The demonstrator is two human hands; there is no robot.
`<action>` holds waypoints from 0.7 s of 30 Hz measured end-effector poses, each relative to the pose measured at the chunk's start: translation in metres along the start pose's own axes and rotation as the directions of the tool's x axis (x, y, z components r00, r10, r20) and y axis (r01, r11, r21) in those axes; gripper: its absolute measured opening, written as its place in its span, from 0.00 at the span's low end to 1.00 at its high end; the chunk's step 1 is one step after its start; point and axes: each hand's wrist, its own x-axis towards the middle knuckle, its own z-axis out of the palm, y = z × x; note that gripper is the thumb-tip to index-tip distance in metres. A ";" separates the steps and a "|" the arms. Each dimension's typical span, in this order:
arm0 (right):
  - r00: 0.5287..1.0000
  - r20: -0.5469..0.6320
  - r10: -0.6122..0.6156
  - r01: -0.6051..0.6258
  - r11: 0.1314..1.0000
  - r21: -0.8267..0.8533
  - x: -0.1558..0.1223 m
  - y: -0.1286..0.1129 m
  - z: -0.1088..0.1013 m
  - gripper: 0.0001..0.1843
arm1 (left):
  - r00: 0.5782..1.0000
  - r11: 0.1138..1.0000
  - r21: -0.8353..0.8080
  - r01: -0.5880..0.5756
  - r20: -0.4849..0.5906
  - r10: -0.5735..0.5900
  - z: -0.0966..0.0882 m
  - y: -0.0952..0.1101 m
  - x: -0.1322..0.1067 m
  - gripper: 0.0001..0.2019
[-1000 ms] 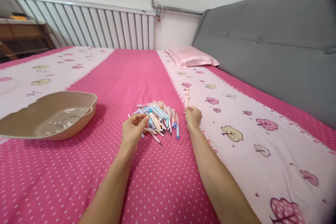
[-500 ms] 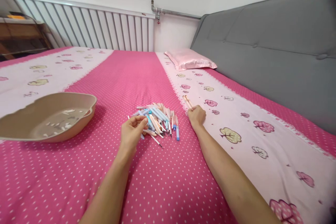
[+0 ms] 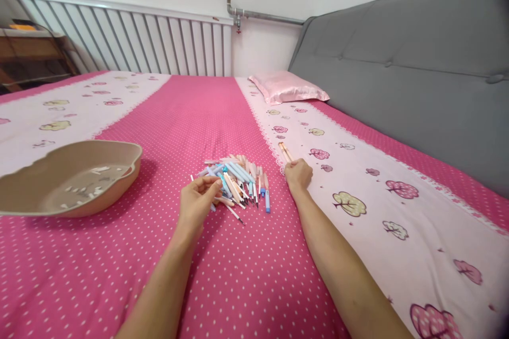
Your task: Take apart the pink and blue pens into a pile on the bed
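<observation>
My right hand (image 3: pixel 298 175) is closed round two slim peach-coloured pens (image 3: pixel 285 152). Their far ends point away from me, over the pale printed strip of the bedspread. A loose heap of pens and pen refills (image 3: pixel 240 177) in blue, pink, peach and white lies on the pink dotted cloth between my hands. At the heap's left edge, my left hand (image 3: pixel 199 198) has its fingers curled and its thumb close to them. Whatever sits between those fingertips is hidden. A white refill with a dark tip (image 3: pixel 235 214) sticks out toward me from the heap.
To the left stands a beige plastic basin (image 3: pixel 119 151) with several small white and grey pieces in it. A pink satin pillow (image 3: pixel 286 87) lies at the back, beside a grey padded headboard (image 3: pixel 417 69). A white radiator (image 3: pixel 159 45) runs along the far wall.
The view has shifted slightly, so the basin, the heap and my left hand appear a little further left. Both hands keep almost the same pose, and my right hand still holds the two pens.
</observation>
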 end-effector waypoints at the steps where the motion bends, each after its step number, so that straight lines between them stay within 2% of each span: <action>1: 1.000 0.004 0.004 -0.004 1.000 0.001 0.000 0.000 -0.001 0.11 | 1.000 1.000 0.001 -0.003 0.007 0.003 0.000 0.000 0.000 0.15; 4: 1.000 0.006 0.014 -0.014 1.000 -0.001 -0.001 0.001 -0.004 0.12 | 1.000 1.000 0.009 -0.005 0.019 0.005 -0.001 -0.002 0.001 0.16; 10: 0.999 -0.006 0.033 -0.034 0.998 -0.045 -0.001 0.005 -0.009 0.27 | 0.999 1.000 0.019 0.005 0.035 -0.006 -0.001 -0.004 0.003 0.16; 14: 0.999 0.044 0.018 -0.015 0.998 -0.066 0.001 0.007 -0.008 0.22 | 0.999 1.000 0.016 0.003 0.036 -0.004 -0.001 -0.004 0.003 0.14; 21: 0.999 0.031 -0.006 0.007 0.999 -0.048 0.003 0.009 -0.005 0.17 | 0.999 1.000 0.009 0.012 0.035 -0.012 0.000 -0.002 0.001 0.14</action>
